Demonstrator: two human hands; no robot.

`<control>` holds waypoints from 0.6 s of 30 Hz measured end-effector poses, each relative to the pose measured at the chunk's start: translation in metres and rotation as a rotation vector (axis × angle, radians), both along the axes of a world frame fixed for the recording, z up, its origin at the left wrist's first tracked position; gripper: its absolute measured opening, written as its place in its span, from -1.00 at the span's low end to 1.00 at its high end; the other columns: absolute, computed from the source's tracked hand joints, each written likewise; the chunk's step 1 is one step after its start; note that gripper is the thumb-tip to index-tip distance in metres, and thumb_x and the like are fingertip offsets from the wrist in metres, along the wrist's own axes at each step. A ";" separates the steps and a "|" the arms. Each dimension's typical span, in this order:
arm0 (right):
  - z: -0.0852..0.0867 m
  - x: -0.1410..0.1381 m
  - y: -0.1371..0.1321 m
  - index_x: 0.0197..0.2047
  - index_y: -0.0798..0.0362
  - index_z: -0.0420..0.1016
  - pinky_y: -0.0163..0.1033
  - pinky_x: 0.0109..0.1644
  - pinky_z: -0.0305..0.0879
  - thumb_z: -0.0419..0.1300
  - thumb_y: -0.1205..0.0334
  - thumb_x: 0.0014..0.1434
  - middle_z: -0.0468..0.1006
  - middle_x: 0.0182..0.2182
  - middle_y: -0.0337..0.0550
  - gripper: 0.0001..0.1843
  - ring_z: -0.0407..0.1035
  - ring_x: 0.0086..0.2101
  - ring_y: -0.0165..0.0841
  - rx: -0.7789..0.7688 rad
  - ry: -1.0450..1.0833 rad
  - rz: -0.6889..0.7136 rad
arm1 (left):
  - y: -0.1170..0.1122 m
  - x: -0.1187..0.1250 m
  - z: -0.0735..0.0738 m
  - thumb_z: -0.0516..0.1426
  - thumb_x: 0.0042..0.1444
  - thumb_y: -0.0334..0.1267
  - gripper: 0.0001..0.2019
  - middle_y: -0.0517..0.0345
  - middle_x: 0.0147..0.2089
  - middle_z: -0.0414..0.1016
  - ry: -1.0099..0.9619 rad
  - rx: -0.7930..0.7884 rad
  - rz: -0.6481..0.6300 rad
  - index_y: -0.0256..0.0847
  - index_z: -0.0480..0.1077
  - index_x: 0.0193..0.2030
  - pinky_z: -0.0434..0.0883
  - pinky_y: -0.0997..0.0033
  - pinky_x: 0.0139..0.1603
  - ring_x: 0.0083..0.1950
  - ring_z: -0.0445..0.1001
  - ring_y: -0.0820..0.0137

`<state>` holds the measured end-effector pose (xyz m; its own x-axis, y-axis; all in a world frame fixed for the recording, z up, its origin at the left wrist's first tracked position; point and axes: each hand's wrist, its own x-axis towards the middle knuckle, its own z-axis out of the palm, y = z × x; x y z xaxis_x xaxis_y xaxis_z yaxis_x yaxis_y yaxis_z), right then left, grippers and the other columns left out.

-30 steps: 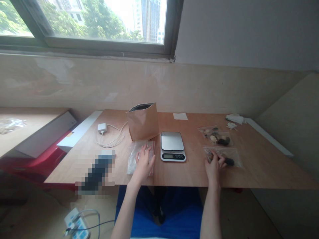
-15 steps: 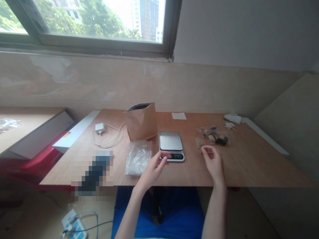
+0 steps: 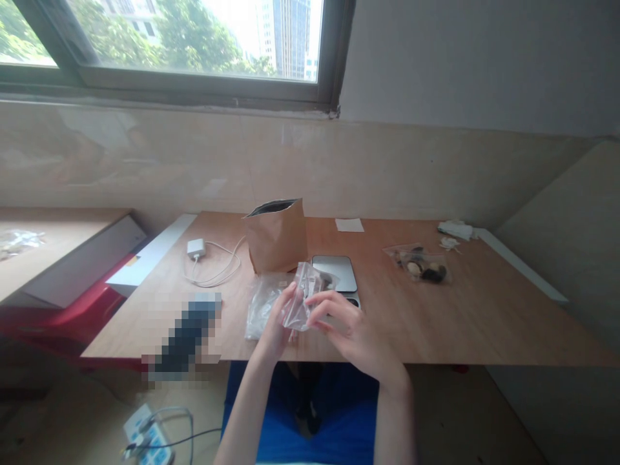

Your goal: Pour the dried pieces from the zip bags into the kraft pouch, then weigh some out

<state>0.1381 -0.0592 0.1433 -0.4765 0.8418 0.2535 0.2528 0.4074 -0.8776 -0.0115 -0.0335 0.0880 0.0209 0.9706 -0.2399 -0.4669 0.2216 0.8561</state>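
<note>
Both my hands hold a small clear zip bag (image 3: 306, 298) up in front of the kitchen scale (image 3: 335, 269). My left hand (image 3: 279, 318) pinches its left side and my right hand (image 3: 345, 323) grips its right side, fingers curled. What the bag holds is not clear. Under my left hand a stack of empty clear bags (image 3: 261, 305) lies flat on the wooden table (image 3: 465, 323). An open brown paper bag (image 3: 278, 236) stands upright just behind the stack, left of the scale.
A filled clear bag (image 3: 424, 265) with dark and pale pieces lies right of the scale. A white charger with its cable (image 3: 197, 249), a paper slip (image 3: 349, 225), white scraps (image 3: 455, 230) and a blurred dark object (image 3: 186, 336) are also on the table. A power strip (image 3: 145, 440) lies on the floor.
My right hand lifted the nearer filled bag off the table's right side and came to the centre. My left hand left the flat stack and rose to meet it on the bag.
</note>
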 end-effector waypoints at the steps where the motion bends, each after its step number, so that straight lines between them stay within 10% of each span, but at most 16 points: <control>1: 0.001 -0.002 -0.001 -0.32 -0.03 0.42 -0.22 0.09 0.21 0.09 0.31 0.20 0.45 -0.11 -0.23 -0.90 0.32 -0.04 -0.37 -0.013 -0.015 0.019 | -0.001 -0.002 -0.002 0.10 0.01 -0.01 -0.72 0.20 -0.48 0.32 0.029 0.009 0.030 -0.21 0.30 -0.47 0.33 0.41 -0.34 -0.41 0.35 0.44; 18: -0.038 -0.021 0.023 -0.45 0.05 0.27 -0.37 -0.42 0.10 -0.05 -0.02 0.25 0.31 -0.53 -0.33 -0.63 0.19 -0.48 -0.47 -0.247 0.069 -0.193 | -0.012 0.000 0.003 -0.05 0.21 -0.17 -0.76 0.26 -0.45 0.19 0.829 0.589 -0.103 -0.19 0.16 -0.46 0.19 0.50 -0.39 -0.42 0.21 0.49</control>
<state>0.1166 -0.0359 0.1055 -0.2906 0.9552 0.0562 0.2415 0.1300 -0.9617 -0.0111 -0.0457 0.0914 0.1553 0.9420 0.2975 0.3194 -0.3329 0.8872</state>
